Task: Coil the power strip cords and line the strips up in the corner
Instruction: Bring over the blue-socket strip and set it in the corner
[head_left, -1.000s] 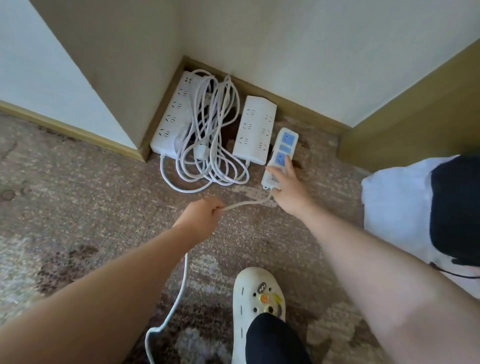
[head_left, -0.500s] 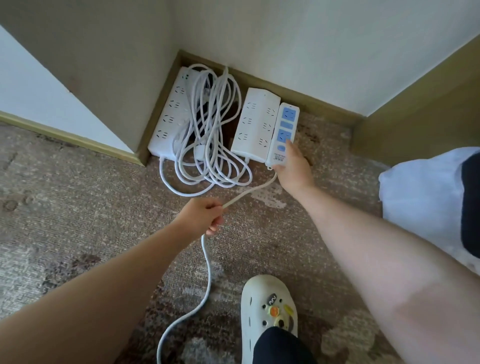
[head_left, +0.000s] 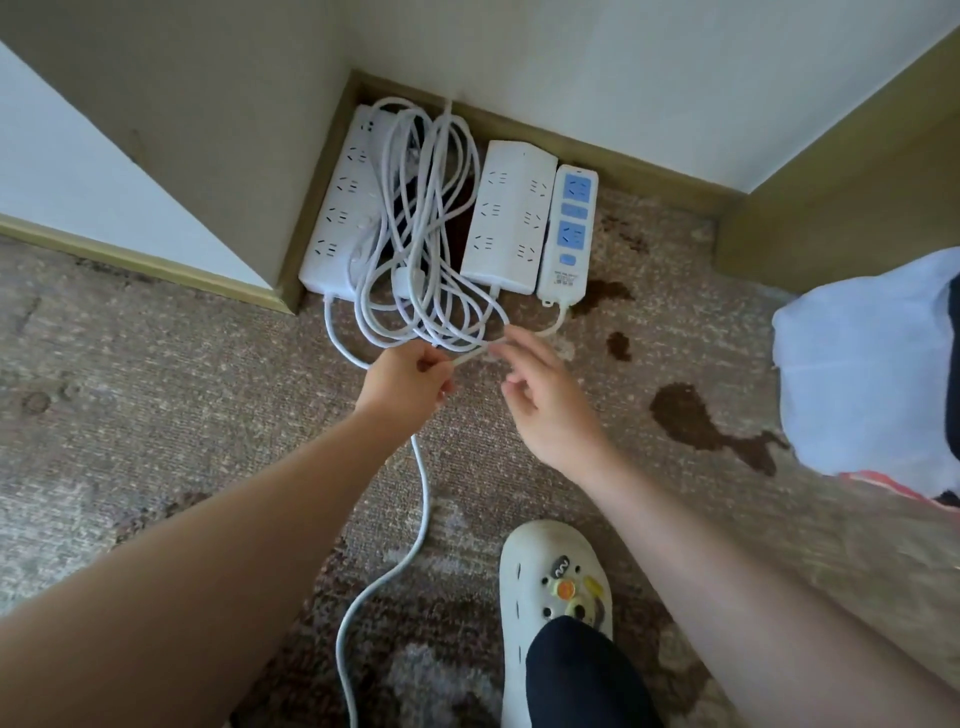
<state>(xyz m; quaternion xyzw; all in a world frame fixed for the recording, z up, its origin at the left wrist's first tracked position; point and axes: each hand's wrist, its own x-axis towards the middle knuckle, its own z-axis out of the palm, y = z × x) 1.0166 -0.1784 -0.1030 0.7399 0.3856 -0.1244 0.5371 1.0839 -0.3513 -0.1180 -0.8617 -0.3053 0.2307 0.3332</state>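
Observation:
Three power strips lie side by side in the wall corner: a long white strip (head_left: 345, 205) at the left, a wide white strip (head_left: 511, 215) in the middle, and a narrow strip with blue sockets (head_left: 570, 234) touching its right side. A bundle of coiled white cords (head_left: 431, 234) lies between the two white strips. My left hand (head_left: 408, 382) is shut on the loose white cord (head_left: 423, 499), which runs from the blue strip down the carpet toward me. Just right of it, my right hand (head_left: 545, 405) hovers with fingers apart, its fingertips at the cord.
A gold skirting board (head_left: 623, 166) lines the walls. A cabinet side (head_left: 857, 171) juts out at right, with white cloth (head_left: 872, 364) on the floor below it. Dark stains (head_left: 696, 421) mark the carpet. My white clog (head_left: 556, 587) stands near the bottom centre.
My right hand pushed the blue strip against the middle strip, then let go and drew back to the cord. My left hand moved up along the cord toward the strips.

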